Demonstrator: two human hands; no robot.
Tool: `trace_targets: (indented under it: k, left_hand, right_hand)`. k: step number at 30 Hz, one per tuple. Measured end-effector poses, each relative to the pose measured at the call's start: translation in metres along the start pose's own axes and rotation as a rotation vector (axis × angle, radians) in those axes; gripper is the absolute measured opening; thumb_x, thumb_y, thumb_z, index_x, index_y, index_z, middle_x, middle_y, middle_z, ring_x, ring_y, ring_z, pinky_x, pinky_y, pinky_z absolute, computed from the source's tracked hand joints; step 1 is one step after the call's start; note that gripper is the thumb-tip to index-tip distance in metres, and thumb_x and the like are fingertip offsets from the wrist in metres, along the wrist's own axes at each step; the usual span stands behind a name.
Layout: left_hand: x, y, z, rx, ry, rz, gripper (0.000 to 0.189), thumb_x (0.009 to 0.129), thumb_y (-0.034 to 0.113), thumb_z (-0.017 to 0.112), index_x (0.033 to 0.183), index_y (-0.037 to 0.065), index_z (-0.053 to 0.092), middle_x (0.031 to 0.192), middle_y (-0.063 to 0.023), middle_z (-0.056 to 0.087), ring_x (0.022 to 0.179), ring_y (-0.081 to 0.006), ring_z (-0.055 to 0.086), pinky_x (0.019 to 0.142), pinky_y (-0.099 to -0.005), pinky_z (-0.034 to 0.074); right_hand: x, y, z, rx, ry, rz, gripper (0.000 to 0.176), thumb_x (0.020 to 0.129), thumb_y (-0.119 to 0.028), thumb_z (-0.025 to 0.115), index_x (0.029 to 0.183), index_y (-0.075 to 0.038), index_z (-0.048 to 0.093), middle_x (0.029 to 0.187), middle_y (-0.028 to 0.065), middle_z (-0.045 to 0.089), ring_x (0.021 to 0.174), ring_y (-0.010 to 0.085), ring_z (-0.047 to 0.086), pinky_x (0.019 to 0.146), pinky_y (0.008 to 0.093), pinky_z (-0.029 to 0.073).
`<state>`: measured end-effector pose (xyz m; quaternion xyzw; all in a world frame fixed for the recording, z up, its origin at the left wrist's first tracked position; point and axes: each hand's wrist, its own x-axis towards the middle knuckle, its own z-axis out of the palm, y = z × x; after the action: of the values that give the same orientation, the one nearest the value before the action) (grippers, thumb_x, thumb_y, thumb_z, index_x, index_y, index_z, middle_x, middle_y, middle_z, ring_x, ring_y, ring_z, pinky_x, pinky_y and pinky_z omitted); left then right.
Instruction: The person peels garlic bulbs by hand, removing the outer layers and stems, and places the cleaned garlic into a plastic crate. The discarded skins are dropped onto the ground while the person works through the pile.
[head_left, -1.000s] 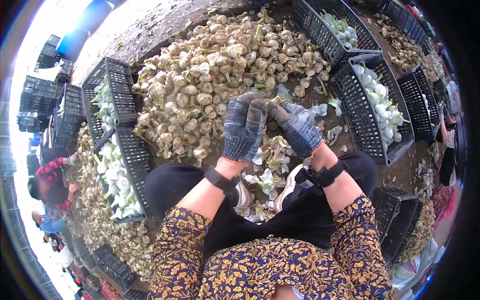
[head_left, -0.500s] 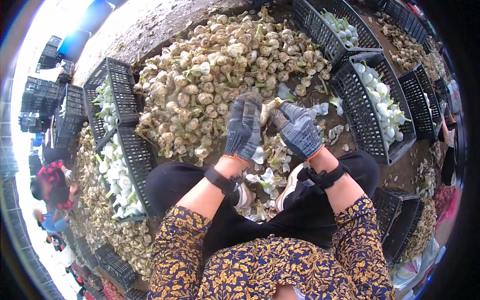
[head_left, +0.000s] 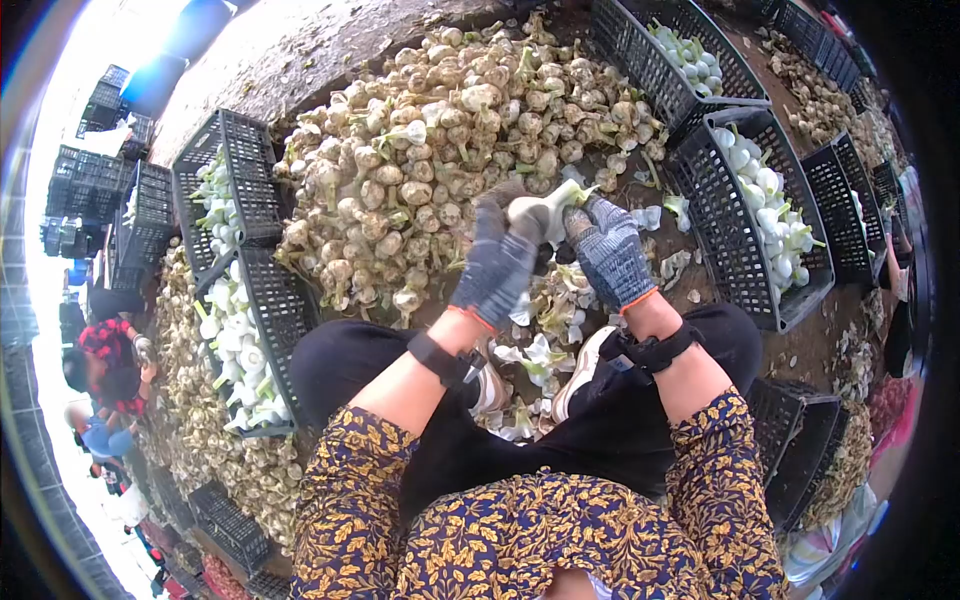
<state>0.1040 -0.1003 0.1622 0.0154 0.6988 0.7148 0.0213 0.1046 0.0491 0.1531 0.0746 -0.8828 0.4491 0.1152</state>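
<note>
A peeled white garlic bulb [head_left: 537,212] with a short green stalk sits between my two gloved hands. My left hand [head_left: 497,262] grips it from the left, fingers wrapped over the bulb. My right hand [head_left: 611,255] touches its stalk end from the right. Both hands wear dark grey knit gloves with orange cuffs. Just beyond them lies a big heap of unpeeled garlic [head_left: 450,130]. Loose white skins [head_left: 545,335] litter the ground between my knees.
Black plastic crates with peeled bulbs stand on the right [head_left: 740,250], at the back right [head_left: 630,60] and on the left [head_left: 265,330]. More garlic lies heaped along the left [head_left: 190,440]. A person in red [head_left: 105,350] crouches at far left. Stacked empty crates [head_left: 85,190] stand behind.
The bulb has come out from between my hands and now shows white and peeled. My left hand has turned and shifted slightly right; the right hand moved up a little.
</note>
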Motion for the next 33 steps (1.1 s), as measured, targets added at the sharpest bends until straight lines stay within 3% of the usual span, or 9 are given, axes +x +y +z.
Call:
trace_targets:
  k: [2,7,9,15,17,21,25,31,33]
  left_hand:
    - [0.01,-0.004,-0.006,-0.36,-0.092,-0.522,0.035,0.09,0.034,0.046,0.112,0.008,0.048,0.088,-0.0039,0.055,0.071,-0.0116,0.056,0.06,-0.0239,0.049]
    - [0.005,-0.002,-0.005,0.037,-0.121,-0.236,0.033,0.089,0.031,0.05,0.11,0.007,0.05,0.093,-0.0048,0.057,0.076,-0.0112,0.056,0.066,-0.0246,0.049]
    - [0.008,-0.008,-0.005,-0.139,-0.111,-0.34,0.033,0.089,0.029,0.05,0.112,0.005,0.049,0.098,-0.0062,0.057,0.081,-0.0132,0.057,0.07,-0.0261,0.05]
    - [0.006,0.004,-0.007,-0.676,-0.185,-0.519,0.039,0.089,0.031,0.049,0.118,0.006,0.043,0.102,-0.0083,0.056,0.079,-0.0174,0.059,0.068,-0.0309,0.053]
    - [0.007,-0.009,-0.01,-0.022,-0.222,-0.323,0.04,0.087,0.033,0.051,0.117,0.007,0.045,0.095,-0.0068,0.058,0.072,-0.0146,0.059,0.059,-0.0277,0.053]
    - [0.007,0.008,-0.007,-0.073,-0.073,-0.516,0.033,0.085,0.033,0.055,0.107,0.01,0.052,0.087,-0.0045,0.059,0.067,-0.0118,0.058,0.051,-0.0237,0.049]
    - [0.012,0.001,-0.007,-0.585,-0.001,-0.573,0.033,0.086,0.039,0.05,0.102,0.01,0.055,0.087,-0.0035,0.059,0.068,-0.0139,0.058,0.056,-0.0253,0.049]
    - [0.015,-0.001,-0.011,-0.386,-0.013,-0.608,0.03,0.088,0.035,0.047,0.104,0.01,0.054,0.088,-0.006,0.059,0.073,-0.0166,0.058,0.058,-0.0273,0.049]
    - [0.016,0.002,-0.013,-0.483,-0.031,-0.494,0.029,0.088,0.034,0.046,0.103,0.01,0.054,0.086,-0.0054,0.059,0.071,-0.0162,0.058,0.057,-0.0268,0.049]
  right_hand:
    - [-0.001,0.002,-0.001,-0.047,-0.003,-0.104,0.021,0.08,-0.017,0.052,0.085,0.003,0.056,0.077,0.023,0.055,0.075,0.0385,0.054,0.065,0.0417,0.043]
    - [-0.002,0.008,0.002,-0.151,0.042,-0.236,0.019,0.082,-0.015,0.051,0.085,0.003,0.055,0.08,0.0213,0.056,0.077,0.0369,0.054,0.067,0.0405,0.043]
    - [0.0,0.008,0.005,0.353,-0.051,0.233,0.018,0.083,-0.014,0.049,0.085,0.002,0.056,0.08,0.0193,0.057,0.076,0.0339,0.055,0.068,0.0384,0.044]
    - [0.0,0.001,0.003,0.755,-0.043,0.404,0.015,0.083,-0.009,0.048,0.087,0.003,0.056,0.081,0.0179,0.058,0.075,0.0321,0.056,0.067,0.0329,0.044]
    - [-0.004,-0.002,0.005,-0.132,0.121,-0.234,0.014,0.08,-0.006,0.051,0.088,0.003,0.057,0.081,0.0187,0.058,0.075,0.0339,0.056,0.064,0.0346,0.045]
    - [-0.009,-0.005,-0.001,-0.3,0.091,-0.481,0.015,0.078,-0.004,0.052,0.09,0.004,0.056,0.081,0.019,0.058,0.073,0.0349,0.056,0.064,0.037,0.047]
    - [-0.001,0.004,0.011,0.759,0.001,0.354,0.016,0.083,-0.008,0.05,0.091,0.003,0.056,0.079,0.0172,0.058,0.072,0.026,0.056,0.064,0.0321,0.044]
    - [-0.007,0.007,0.007,0.323,-0.071,0.126,0.022,0.089,-0.018,0.047,0.091,0.002,0.056,0.09,0.0092,0.06,0.077,0.0192,0.058,0.068,0.0299,0.046]
    - [-0.002,0.007,0.003,1.321,0.161,0.514,0.023,0.09,-0.019,0.044,0.094,0.001,0.055,0.096,0.0096,0.059,0.08,0.0207,0.059,0.073,0.0312,0.05]
